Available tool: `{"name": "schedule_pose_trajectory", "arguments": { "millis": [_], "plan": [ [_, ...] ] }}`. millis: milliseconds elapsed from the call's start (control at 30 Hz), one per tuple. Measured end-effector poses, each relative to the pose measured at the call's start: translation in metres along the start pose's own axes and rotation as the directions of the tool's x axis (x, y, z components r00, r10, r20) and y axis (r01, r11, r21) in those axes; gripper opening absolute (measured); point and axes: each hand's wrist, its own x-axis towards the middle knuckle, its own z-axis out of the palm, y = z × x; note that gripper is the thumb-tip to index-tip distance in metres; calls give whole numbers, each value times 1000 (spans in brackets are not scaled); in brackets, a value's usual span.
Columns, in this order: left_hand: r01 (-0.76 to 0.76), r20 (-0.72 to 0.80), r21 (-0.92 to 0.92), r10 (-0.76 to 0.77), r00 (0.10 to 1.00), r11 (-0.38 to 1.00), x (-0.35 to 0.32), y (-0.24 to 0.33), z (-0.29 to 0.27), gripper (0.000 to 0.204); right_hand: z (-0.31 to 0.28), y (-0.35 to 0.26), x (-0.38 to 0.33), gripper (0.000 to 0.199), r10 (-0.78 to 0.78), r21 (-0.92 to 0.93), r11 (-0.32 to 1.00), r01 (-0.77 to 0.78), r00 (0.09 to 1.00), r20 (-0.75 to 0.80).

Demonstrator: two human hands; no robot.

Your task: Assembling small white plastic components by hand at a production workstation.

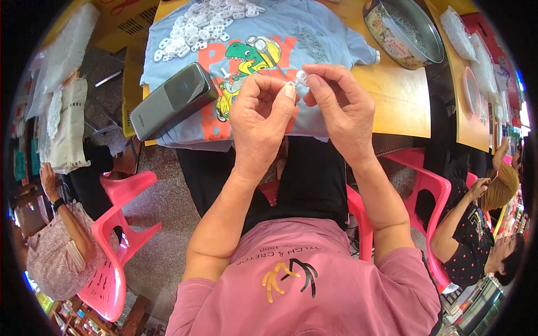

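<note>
My right hand (343, 103) pinches a small white plastic piece (301, 78) with a hole in it, between thumb and fingers. Close beside it, my left hand (262, 109) has thumb and forefinger closed on something tiny and whitish that I cannot make out. Both hands are raised over the near edge of a light blue T-shirt (168, 60) with a dinosaur print, spread on the table. Toward the far left of the shirt lies a heap of similar white plastic pieces (196, 32). Small thin metal parts (311, 45) lie in a loose pile at the shirt's far right.
A dark grey power bank (176, 101) rests on the shirt left of my hands. An oval tin (386, 42) of small metal parts stands at the yellow table's (403, 106) far right. Pink chairs (109, 246) and other people sit at both sides.
</note>
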Motion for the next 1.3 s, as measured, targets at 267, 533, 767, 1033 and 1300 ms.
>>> {"name": "schedule_pose_trajectory", "arguments": {
  "millis": [267,533,767,1033,1300],
  "plan": [
    [20,5,-26,-20,1000,999,1,0,-3,10,1,3,0,17,-41,4,999,41,999,34],
    [20,28,18,-20,999,1000,2,2,-3,9,4,3,1,17,-54,44,998,52,998,38],
    [-52,71,67,47,996,996,3,-4,-8,10,4,-1,2,17,44,226,973,-55,998,55],
    [-85,51,88,81,995,992,-6,1,-1,9,5,-4,-1,18,82,325,942,-88,996,34],
    [-73,46,22,72,996,997,-12,11,9,9,0,-19,-4,20,105,369,922,-114,993,46]
  ]
}}
